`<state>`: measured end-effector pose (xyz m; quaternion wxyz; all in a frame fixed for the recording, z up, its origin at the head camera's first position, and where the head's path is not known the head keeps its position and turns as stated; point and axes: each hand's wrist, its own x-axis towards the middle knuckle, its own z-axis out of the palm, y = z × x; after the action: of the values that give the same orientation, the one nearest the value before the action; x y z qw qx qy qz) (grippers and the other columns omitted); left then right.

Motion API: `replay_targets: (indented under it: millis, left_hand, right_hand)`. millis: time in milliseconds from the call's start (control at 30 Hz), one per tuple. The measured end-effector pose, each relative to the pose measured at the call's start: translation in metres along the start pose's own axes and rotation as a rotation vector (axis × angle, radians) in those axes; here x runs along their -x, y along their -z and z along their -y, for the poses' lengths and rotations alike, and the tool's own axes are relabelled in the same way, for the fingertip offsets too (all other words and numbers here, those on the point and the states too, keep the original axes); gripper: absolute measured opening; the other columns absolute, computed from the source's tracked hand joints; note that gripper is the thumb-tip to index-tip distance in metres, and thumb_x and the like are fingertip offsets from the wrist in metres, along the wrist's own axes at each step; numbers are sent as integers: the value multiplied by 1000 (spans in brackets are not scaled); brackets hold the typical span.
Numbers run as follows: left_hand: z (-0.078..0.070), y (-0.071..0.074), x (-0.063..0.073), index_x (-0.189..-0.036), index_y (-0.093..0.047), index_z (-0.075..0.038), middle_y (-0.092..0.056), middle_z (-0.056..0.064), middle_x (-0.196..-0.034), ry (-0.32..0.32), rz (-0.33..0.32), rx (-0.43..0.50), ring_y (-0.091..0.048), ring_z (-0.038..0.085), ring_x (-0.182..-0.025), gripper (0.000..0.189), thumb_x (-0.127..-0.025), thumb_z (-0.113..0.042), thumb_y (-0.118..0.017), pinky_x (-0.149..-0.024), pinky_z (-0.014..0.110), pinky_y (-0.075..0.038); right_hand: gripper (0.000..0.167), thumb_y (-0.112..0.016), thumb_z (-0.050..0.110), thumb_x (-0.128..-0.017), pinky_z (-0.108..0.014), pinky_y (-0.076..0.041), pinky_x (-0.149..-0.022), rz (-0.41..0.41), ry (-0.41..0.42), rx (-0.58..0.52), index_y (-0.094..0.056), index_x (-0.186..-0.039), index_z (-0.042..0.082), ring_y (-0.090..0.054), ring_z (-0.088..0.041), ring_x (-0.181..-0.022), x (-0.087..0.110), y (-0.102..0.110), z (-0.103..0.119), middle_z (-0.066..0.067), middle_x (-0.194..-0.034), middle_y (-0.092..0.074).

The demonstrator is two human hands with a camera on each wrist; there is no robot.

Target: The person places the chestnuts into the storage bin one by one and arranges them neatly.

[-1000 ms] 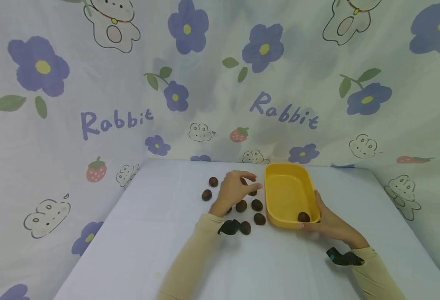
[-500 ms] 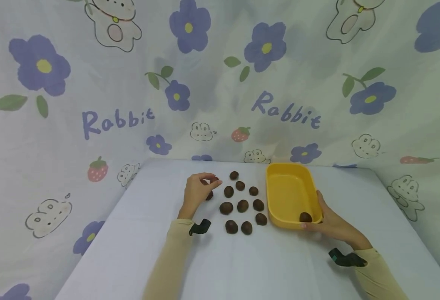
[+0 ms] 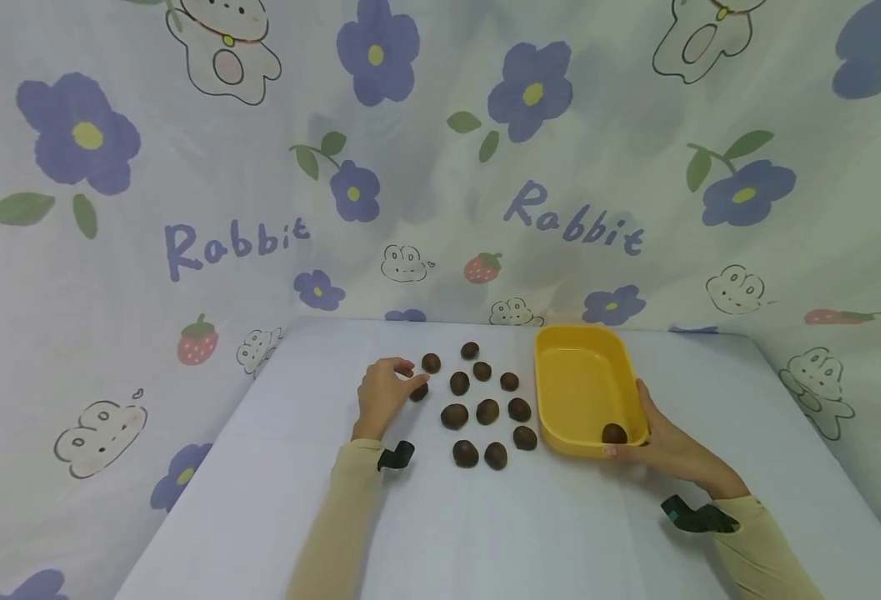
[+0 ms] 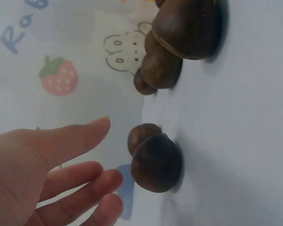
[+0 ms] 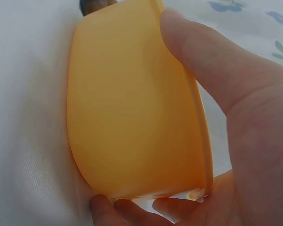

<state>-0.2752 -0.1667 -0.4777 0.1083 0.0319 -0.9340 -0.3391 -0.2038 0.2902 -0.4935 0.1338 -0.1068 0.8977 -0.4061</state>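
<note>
My left hand (image 3: 383,398) hovers at the left end of a group of brown chestnuts, thumb and fingers parted with nothing between them. Its thumb tip overlaps the nearest chestnut (image 3: 419,392) in the head view. In the left wrist view the fingertips are apart from that chestnut (image 4: 156,165), and another chestnut (image 4: 142,135) shows just behind it. My right hand (image 3: 673,450) grips the near right corner of a yellow tray (image 3: 577,379). The thumb lies on the tray's rim (image 5: 200,113), fingers along the side. One chestnut (image 3: 614,434) lies inside the tray's near right corner.
Several more chestnuts (image 3: 488,412) lie spread on the white tabletop (image 3: 425,533) between my left hand and the tray. A patterned cloth (image 3: 425,150) hangs behind and beside the table. Each wrist bears a dark camera band (image 3: 698,515).
My left hand has moved left, from over the chestnuts near the tray to the group's left end. Its fingers have since drawn back slightly, uncovering the rear left chestnut. My right hand stays on the tray.
</note>
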Motion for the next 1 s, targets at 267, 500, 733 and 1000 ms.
replay_targets:
  millis: [267,500,733,1000]
  left_hand:
    - [2,-2,1,-108,-79,-7,-79,6,-97,57,62,-76,-72,24,-84,40,-82,-37,-86,-71,44,-55]
    - [4,-4,2,-107,-77,-7,-77,6,-94,112,98,-91,-70,23,-79,40,-81,-36,-88,-72,44,-54]
    - [3,-5,4,-107,-77,-6,-76,6,-92,125,122,-98,-69,25,-82,42,-79,-35,-89,-77,46,-54]
    - [5,-6,5,-101,-76,-5,-76,8,-92,102,127,-86,-68,25,-80,35,-79,-29,-89,-75,45,-55]
  right_hand:
    - [135,-80,44,-86,-82,-21,-110,-3,-7,7,27,-160,7,-12,-62,-152,0,0,1,-33,-170,7]
    - [134,-80,44,-86,-82,-22,-110,-6,-2,11,26,-160,7,-13,-62,-152,0,-1,1,-33,-170,6]
    - [134,-80,42,-86,-83,-21,-109,-7,10,-2,26,-160,6,-12,-62,-152,0,-1,-1,-33,-170,7]
    - [134,-80,41,-86,-83,-22,-109,-9,20,-8,26,-160,7,-12,-62,-152,0,-1,-1,-33,-170,7]
